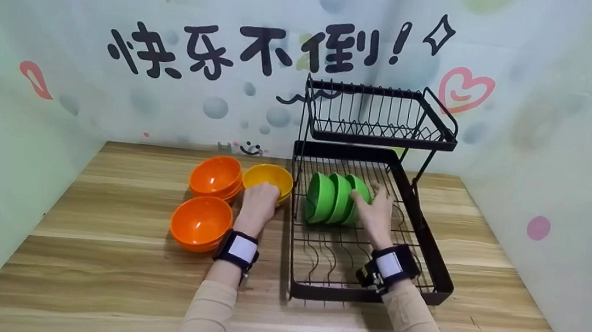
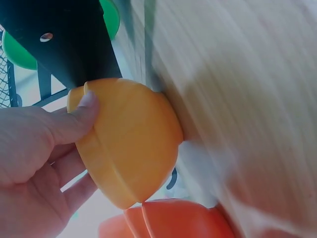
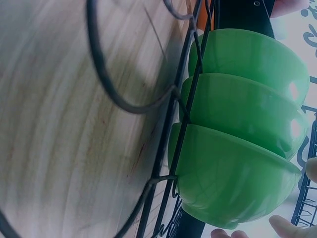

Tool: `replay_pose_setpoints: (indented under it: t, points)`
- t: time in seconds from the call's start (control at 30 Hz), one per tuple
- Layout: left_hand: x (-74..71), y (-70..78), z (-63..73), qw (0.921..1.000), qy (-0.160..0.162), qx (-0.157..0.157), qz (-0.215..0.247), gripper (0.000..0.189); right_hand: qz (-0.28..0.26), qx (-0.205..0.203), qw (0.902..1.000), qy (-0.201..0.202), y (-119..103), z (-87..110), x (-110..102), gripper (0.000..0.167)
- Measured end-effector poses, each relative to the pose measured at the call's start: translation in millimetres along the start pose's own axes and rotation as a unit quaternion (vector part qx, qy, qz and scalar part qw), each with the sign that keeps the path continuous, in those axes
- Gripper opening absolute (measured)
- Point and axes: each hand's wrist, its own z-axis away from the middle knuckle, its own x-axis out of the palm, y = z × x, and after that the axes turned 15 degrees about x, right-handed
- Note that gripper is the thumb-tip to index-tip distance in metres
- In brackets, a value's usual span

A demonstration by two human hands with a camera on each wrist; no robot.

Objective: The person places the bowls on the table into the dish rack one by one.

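Observation:
My left hand (image 1: 260, 206) grips the rim of yellow bowls (image 2: 131, 141), with the thumb on the outside and the other fingers over the inner side. A second rim line shows that two are nested. Three green bowls (image 1: 321, 199) stand on edge in a row on the lower tier of a black dish rack (image 1: 365, 294). Beside the rightmost green bowl (image 3: 233, 173) is my right hand (image 1: 377, 214), its fingers spread around it. Whether the fingertips touch that bowl I cannot tell.
Two stacks of orange bowls (image 1: 202, 222) stand on the wooden table (image 1: 113, 279) left of the yellow ones. The rack's upper tier (image 1: 381, 141) overhangs the back of the lower one. A printed backdrop (image 1: 198, 106) rises behind the table.

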Motion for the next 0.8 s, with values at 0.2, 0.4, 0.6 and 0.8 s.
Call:
replay_pose_setpoints:
  t: [0.2, 0.4, 0.6, 0.8]
  points:
    - [-4.3, -1.5, -2.6, 0.9998, -0.017, -0.005, 0.011, 0.009, -0.002, -0.001, 1.0, 0.001, -0.5, 0.2, 0.1, 0.063]
    - [-7.0, -0.6, -3.5, 0.9999, -0.015, -0.004, -0.001, 0.008, -0.001, -0.004, 1.0, 0.001, -1.1, 0.5, 0.0, 0.062]
    - [-6.1, -0.7, -1.0, 0.9996, 0.009, 0.006, -0.027, 0.005, -0.003, -0.005, 1.0, 0.001, -0.4, 0.3, -0.2, 0.061]
    - [-6.4, -1.1, 0.2, 0.999, 0.028, 0.004, -0.033, 0.004, -0.007, -0.005, 1.0, 0.003, 0.3, -0.2, 0.6, 0.061]
